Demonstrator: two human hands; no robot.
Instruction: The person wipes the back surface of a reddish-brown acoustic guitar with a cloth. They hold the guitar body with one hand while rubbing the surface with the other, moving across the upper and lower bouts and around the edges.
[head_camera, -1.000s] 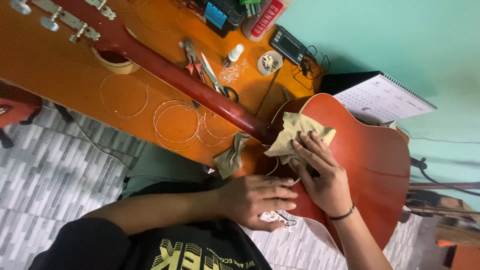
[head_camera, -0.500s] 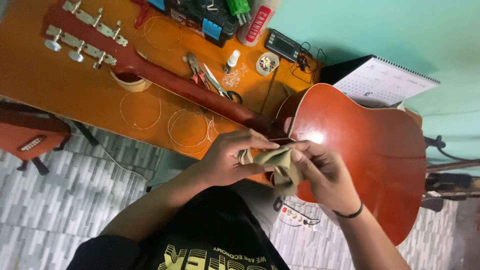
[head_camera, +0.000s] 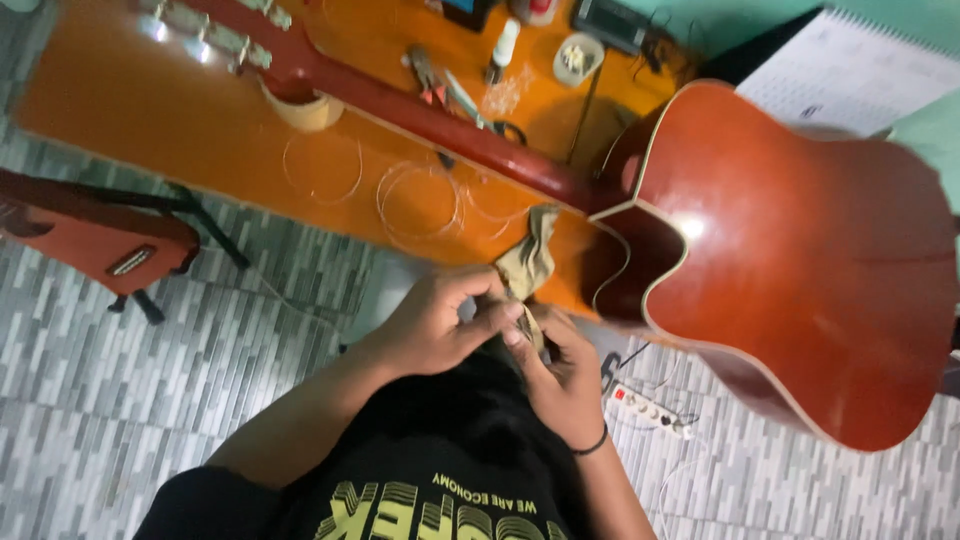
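Orange counter (head_camera: 150, 110) over grey tiled floor; olive cloth (head_camera: 528, 265) at counter edge beside guitar (head_camera: 800, 260). Left hand (head_camera: 435, 325), right hand (head_camera: 565, 375) fingers pinched on its lower end. Likely soft, light, limp; best gathered by a fold

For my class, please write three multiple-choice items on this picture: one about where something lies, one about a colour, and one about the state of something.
1. Where does the guitar lie?
A. on the floor
B. on the orange table
C. on a chair

2. What colour is the cloth?
A. tan
B. blue
C. white

3. How is the cloth held?
A. it lies untouched
B. the right hand alone holds it
C. the left hand and the right hand both pinch it

Answers:
1 B, its neck and body rest across the table.
2 A, it is a dull tan.
3 C, fingers of both hands close on its lower end.
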